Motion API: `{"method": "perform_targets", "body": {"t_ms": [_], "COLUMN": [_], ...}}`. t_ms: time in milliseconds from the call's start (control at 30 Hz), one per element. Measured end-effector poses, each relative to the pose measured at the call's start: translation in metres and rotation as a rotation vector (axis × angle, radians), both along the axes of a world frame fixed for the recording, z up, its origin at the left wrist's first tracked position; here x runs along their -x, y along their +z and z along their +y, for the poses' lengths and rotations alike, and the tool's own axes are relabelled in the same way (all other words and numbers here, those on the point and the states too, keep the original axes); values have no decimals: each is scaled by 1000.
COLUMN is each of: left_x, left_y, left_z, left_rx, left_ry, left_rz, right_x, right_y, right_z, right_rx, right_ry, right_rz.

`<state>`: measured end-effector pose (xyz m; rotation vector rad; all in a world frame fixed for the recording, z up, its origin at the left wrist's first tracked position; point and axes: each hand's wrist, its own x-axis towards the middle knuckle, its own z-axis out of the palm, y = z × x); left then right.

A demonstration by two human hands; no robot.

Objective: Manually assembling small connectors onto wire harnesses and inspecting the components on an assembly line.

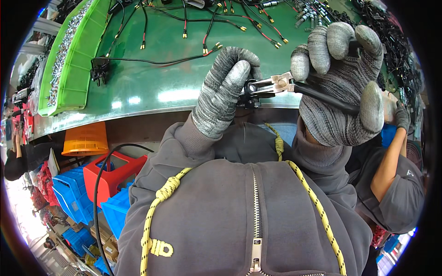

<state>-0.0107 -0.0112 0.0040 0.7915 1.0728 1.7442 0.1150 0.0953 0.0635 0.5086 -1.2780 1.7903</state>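
Pliers (pixel 306 90) sit loosely gripped in right hand (pixel 343 79), tips at black part (pixel 248 102). Left hand (pixel 218 94) pinches that part.

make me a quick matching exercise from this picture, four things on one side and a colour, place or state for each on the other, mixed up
1. pliers
2. left hand
3. basket
4. bin of small metal parts

a. orange
b. green
c. held in the right hand
d. gloved in grey

Pairs: 1-c, 2-d, 3-a, 4-b
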Motion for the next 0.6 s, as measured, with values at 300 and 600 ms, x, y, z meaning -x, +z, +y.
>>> {"method": "perform_targets", "body": {"t_ms": [300, 600], "left_x": [1, 0], "left_y": [1, -3], "left_z": [0, 3], "left_rx": [-7, -39], "left_ry": [-14, -44], "left_rz": [-1, -47], "right_x": [7, 0], "right_y": [15, 12], "right_z": [6, -5], "right_rx": [-150, -182], "right_ry": [-74, -284], "right_rz": [-72, -172]}}
